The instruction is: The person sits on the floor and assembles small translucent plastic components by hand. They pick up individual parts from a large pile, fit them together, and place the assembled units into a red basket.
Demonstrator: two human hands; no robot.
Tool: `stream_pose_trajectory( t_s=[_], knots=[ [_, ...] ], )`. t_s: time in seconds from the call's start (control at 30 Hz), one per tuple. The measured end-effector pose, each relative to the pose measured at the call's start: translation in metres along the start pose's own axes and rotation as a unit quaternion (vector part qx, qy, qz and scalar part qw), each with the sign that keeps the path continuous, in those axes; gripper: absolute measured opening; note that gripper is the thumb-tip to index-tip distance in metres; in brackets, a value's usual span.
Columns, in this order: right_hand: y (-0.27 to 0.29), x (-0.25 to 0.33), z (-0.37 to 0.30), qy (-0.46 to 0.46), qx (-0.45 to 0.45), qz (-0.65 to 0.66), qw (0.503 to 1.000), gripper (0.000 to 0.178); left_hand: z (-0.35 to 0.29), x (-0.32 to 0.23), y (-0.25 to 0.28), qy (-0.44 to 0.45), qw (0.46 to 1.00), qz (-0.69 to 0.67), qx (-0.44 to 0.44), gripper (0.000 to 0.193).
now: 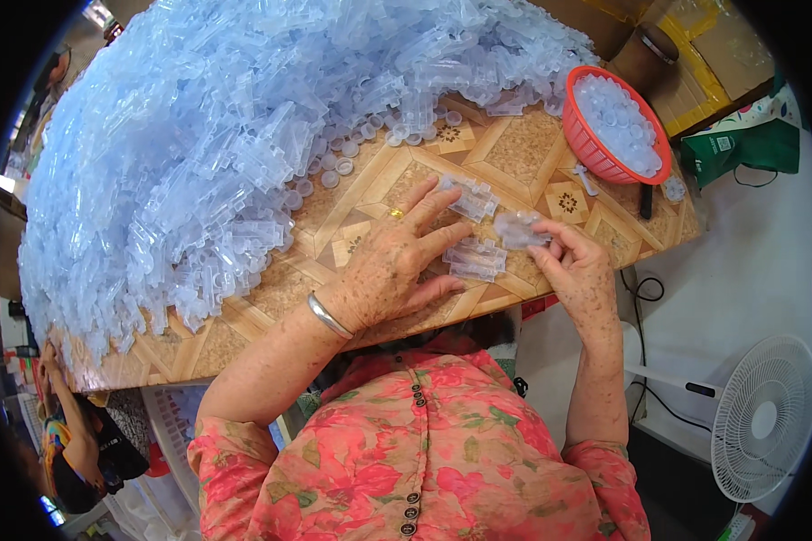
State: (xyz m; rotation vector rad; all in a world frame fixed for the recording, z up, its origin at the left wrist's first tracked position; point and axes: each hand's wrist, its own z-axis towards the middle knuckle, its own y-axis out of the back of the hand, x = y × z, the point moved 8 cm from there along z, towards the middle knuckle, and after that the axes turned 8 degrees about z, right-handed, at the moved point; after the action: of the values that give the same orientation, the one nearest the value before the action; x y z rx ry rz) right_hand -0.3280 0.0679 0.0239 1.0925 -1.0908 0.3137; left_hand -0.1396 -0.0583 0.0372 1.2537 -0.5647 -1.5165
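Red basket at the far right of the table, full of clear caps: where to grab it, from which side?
Take the red basket by its rim on the near right edge, coming from the right hand's side. The rim is bare and raised there; the inside is filled with clear caps, and the big pile of clear plastic pieces crowds its left. Probably support it underneath, since it looks full.

I take this for a small home workshop doing piecework by hand. A huge heap of clear plastic parts (226, 135) covers most of the bench (514, 149), whose top has a patterned wood-look sheet like household flooring. A red basket (615, 122) full of small clear caps sits at its far corner. Cardboard boxes (713, 63) stand behind it, and a white floor fan (762, 419) stands on the pale floor beside me.
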Motion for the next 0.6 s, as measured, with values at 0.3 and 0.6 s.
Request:
stream_pose_trajectory(
  t_s=[0.3,0.6],
  knots=[
    [-0.007,0.011,0.042,0.042,-0.053,-0.108,0.992,0.021,0.001,0.007,-0.001,-0.002,0.998,-0.058,-0.003,0.06],
    [-0.04,0.053,0.045,0.096,0.021,-0.125,0.987,0.036,-0.005,0.009,-0.004,0.021,0.996,-0.085,0.008,0.056]
  ],
)
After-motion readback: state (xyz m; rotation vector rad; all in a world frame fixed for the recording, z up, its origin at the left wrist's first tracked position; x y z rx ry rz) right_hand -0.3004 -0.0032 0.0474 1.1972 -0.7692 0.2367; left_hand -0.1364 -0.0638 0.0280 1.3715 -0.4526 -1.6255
